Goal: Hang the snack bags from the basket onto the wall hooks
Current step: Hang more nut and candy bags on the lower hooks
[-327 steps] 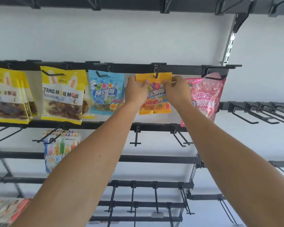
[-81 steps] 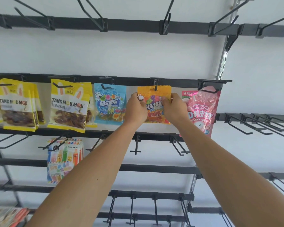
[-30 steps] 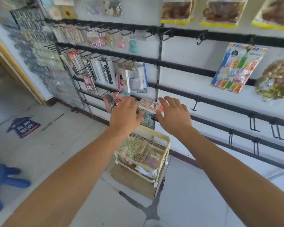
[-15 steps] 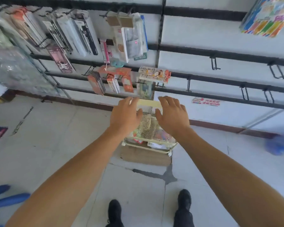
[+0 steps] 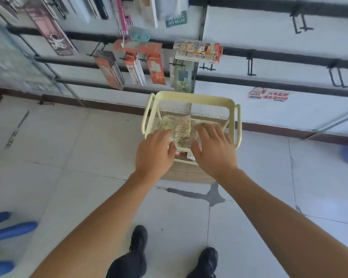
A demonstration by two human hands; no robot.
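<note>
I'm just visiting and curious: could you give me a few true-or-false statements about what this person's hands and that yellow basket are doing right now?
1. Both hands are reaching into the basket. True: the left hand and right hand are over the yellow mesh basket.
2. The basket is empty. False: snack bags lie inside it.
3. The basket hangs on the wall. False: it stands on a cardboard box on the floor.
4. Some wall hooks on the right carry nothing. True.
5. The right hand holds a bag up high. False: its fingers are spread low over the basket.
</note>
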